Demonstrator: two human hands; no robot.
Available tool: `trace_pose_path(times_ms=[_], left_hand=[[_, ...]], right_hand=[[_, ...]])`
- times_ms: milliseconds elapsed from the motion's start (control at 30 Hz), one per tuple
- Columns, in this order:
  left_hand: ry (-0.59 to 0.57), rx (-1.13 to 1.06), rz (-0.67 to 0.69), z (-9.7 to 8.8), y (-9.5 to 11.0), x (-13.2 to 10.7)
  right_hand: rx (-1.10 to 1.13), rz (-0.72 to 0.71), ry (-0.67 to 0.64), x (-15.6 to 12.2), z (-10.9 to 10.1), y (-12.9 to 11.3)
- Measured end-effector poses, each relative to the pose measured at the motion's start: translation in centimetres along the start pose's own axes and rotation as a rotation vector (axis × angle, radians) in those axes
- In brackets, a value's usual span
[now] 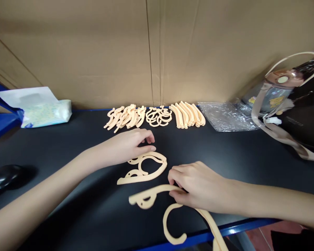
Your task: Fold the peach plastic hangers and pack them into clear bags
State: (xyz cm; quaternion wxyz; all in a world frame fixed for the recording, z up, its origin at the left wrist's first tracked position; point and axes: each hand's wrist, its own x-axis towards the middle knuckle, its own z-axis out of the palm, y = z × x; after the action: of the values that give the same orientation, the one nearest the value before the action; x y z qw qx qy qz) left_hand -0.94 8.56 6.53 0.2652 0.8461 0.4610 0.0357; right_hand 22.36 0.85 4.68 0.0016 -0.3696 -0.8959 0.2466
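In the head view, my right hand (199, 188) pinches a cream plastic folding hanger (149, 197) near the joint between its arms. One arm points left, the other runs down past the table's front edge, and its hook curls below my fingers; the joint is hidden under the hand. Above a second hanger (146, 179), lying folded on the table with its hook between the arms, hovers my left hand (138, 141). Its fingers bend loosely, with the thumb apart and nothing visible between them.
Along the back lie piles of curved hanger arms (131, 116), loose hooks (159, 116) and straighter arms (189, 115). A clear plastic bag (227, 116) and a strapped bottle (274, 94) are at the right. Left are a tissue pack (47, 111) and a black mouse (5, 176).
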Motion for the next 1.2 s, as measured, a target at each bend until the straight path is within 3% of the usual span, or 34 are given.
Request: trace_pose_path(times_ms=[100,233,333,400,500,633,767,867,1067,1200], left_hand=[[0.026,-0.189,0.01,0.4,-0.1,0.6],[-0.006,-0.478,0.019,0.6,0.4,1.9],[-0.029,-0.953,0.009,0.6,1.1,2.8],[0.039,-1.196,0.027,0.6,1.5,3.3],[0.188,-1.18,0.03,0.6,1.5,3.7],[0.162,-1.032,-0.079,0.8,1.1,3.7],[0.062,-0.954,-0.142,1.1,0.7,3.2],[0.064,-0.904,-0.154,1.3,0.5,2.7],[0.11,-0.968,-0.169,2.1,2.3,2.8],[0.045,-1.052,-0.153,2.5,4.2,3.5]], right_hand=[[0.267,0.084,-0.033,0.2,-1.0,0.6],[0.705,0.126,0.16,0.9,-3.4,2.8],[0.795,0.157,0.279,1.6,-4.5,4.4],[0.796,0.159,0.291,1.9,-4.6,5.3],[0.815,0.151,0.305,2.1,-4.2,6.1],[0.798,0.163,0.322,1.9,-3.6,6.5],[0.677,0.194,0.337,1.3,-3.6,6.9],[0.486,0.206,0.436,1.0,-3.7,7.2],[-0.431,0.14,0.641,2.1,-3.6,6.4],[-0.695,-0.037,0.651,3.5,-3.6,5.2]])
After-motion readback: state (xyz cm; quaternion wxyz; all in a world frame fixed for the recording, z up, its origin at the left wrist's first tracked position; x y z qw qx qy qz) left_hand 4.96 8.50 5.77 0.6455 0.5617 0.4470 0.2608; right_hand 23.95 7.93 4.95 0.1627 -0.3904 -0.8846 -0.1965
